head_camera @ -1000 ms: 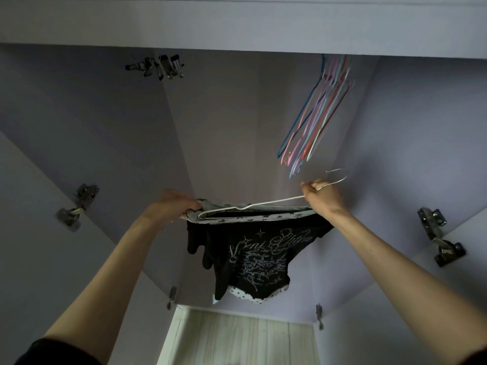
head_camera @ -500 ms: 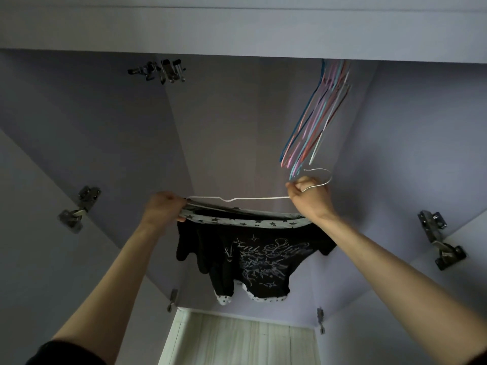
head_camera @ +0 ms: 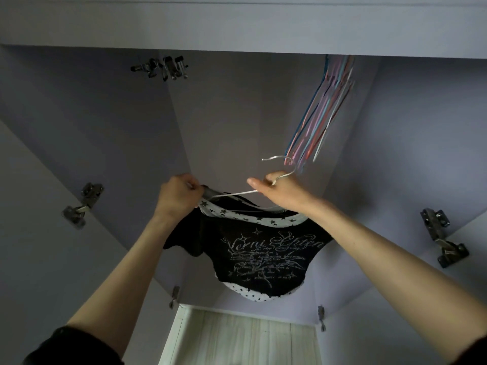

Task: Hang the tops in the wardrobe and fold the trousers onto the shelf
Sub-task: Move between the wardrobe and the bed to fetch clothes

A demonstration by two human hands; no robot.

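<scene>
- top [head_camera: 253, 248] hangs in the middle of the wardrobe [head_camera: 105, 127], between both hands
- left hand [head_camera: 179, 198] at its left end, right hand [head_camera: 284, 193] on the hanger [head_camera: 237, 194] neck
- spare hangers [head_camera: 316, 122] dangle up right, just behind the hook
- hinges [head_camera: 81, 206] on both side walls
- floor [head_camera: 237, 338] below

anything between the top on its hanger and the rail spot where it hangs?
Rail itself is hidden behind the wardrobe's top edge. The white hanger with the black top, held by right hand and left hand, has its hook just below the coloured empty hangers, which crowd that side.
</scene>
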